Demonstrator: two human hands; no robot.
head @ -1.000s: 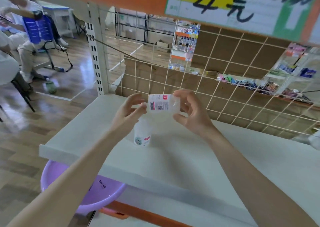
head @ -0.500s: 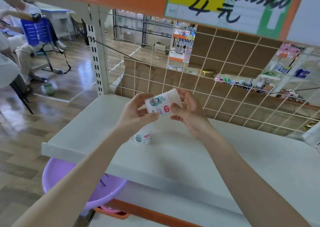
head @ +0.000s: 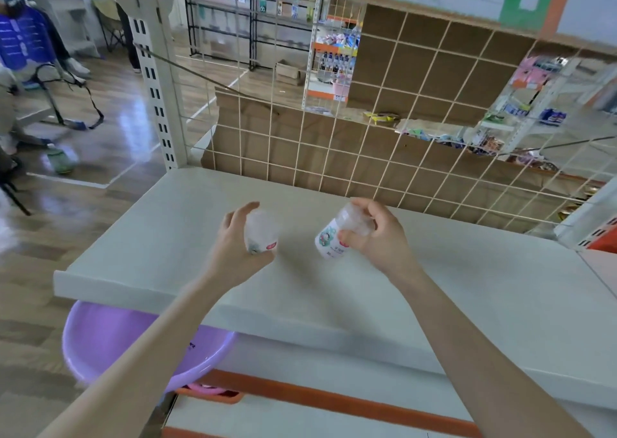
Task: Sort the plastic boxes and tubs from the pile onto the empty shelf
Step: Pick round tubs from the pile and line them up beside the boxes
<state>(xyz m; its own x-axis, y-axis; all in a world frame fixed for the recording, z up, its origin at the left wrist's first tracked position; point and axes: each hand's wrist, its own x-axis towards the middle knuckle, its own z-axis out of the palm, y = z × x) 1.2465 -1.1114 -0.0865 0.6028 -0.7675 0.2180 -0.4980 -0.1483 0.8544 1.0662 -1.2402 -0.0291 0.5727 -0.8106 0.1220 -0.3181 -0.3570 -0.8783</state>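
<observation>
Two small clear plastic tubs with white printed labels are over the white shelf (head: 467,270). My left hand (head: 233,247) curls round the left tub (head: 262,230), which stands at or just above the shelf surface. My right hand (head: 377,237) grips the right tub (head: 337,237) by its upper part and holds it tilted, its bottom low over the shelf. The two tubs are about a hand's width apart. Whether either one touches the shelf I cannot tell.
A wire grid backed with cardboard (head: 384,157) closes the shelf's rear. A slotted upright post (head: 157,80) stands at the back left corner. A purple basin (head: 133,344) sits below the shelf's front left edge. Wooden floor and a seated person (head: 20,47) lie to the left.
Both hands held one tub up between them before. They have come down and apart: my right hand kept that tub, and my left hand took hold of the tub standing on the shelf.
</observation>
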